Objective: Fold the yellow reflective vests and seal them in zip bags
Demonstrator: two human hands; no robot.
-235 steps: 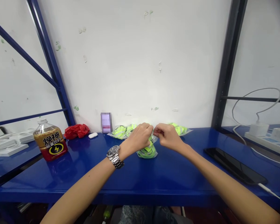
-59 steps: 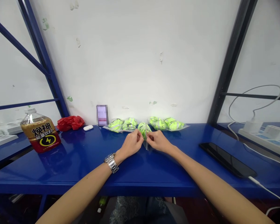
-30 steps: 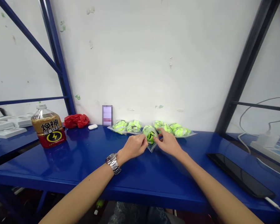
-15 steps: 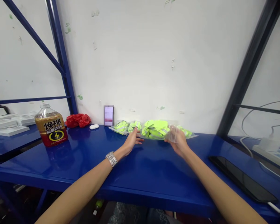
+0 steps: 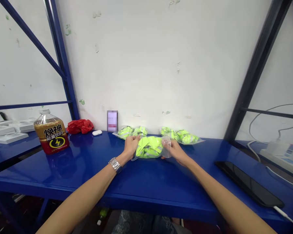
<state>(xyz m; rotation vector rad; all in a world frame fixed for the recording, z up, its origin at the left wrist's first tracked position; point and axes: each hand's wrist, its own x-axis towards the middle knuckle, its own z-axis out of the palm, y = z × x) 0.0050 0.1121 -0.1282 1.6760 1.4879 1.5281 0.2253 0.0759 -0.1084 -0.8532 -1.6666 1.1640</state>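
Between my hands, just over the blue tabletop [image 5: 146, 182], is a clear plastic bag [image 5: 150, 148] packed with folded neon-yellow fabric that has grey reflective strips. My left hand [image 5: 131, 147], with a metal watch on its wrist, grips the bag's left end. At the other end, my right hand [image 5: 174, 151] is closed on the loose clear plastic. Behind the held bag lie similar bags of the same fabric, one at the left [image 5: 132, 131] and more at the right [image 5: 183, 136]. Some fingertips are hidden behind the plastic.
A large drink bottle [image 5: 51, 133] stands on the left, beside a crumpled red plastic bag [image 5: 80, 126] and a white earbud case [image 5: 97, 133]. A phone [image 5: 112, 121] leans on the wall. Another black phone [image 5: 249, 183], cable attached, lies right, near a power strip [image 5: 282, 161].
The bag of neon fabric has come toward me and slightly left, away from the row behind. My left hand, open beside it before, has now closed on its left end.
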